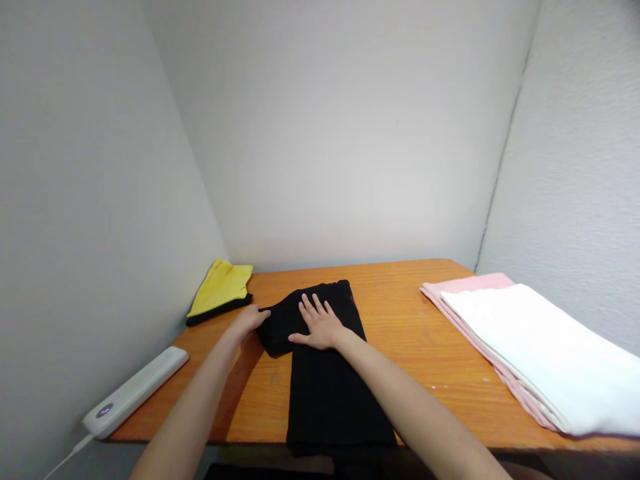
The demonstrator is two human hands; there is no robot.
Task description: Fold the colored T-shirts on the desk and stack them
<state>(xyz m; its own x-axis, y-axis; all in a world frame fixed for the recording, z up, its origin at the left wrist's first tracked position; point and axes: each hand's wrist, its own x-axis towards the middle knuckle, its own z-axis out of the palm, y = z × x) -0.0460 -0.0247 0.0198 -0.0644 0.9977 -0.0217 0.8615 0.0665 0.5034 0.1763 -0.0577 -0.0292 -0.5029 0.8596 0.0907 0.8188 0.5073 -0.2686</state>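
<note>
A black garment (325, 387) lies lengthwise on the wooden table (400, 320), its near end hanging over the front edge. My right hand (320, 325) rests flat on its far part, fingers spread. At the garment's left edge my left hand (250, 320) pinches a fold of the black cloth, fingers closed on it.
A folded yellow cloth with a black edge (220, 290) lies at the back left by the wall. A white power bank (134, 391) with a cable sits at the front left corner. Folded white cloth (540, 353) on pink cloth (465, 287) fills the right side. Walls close in on three sides.
</note>
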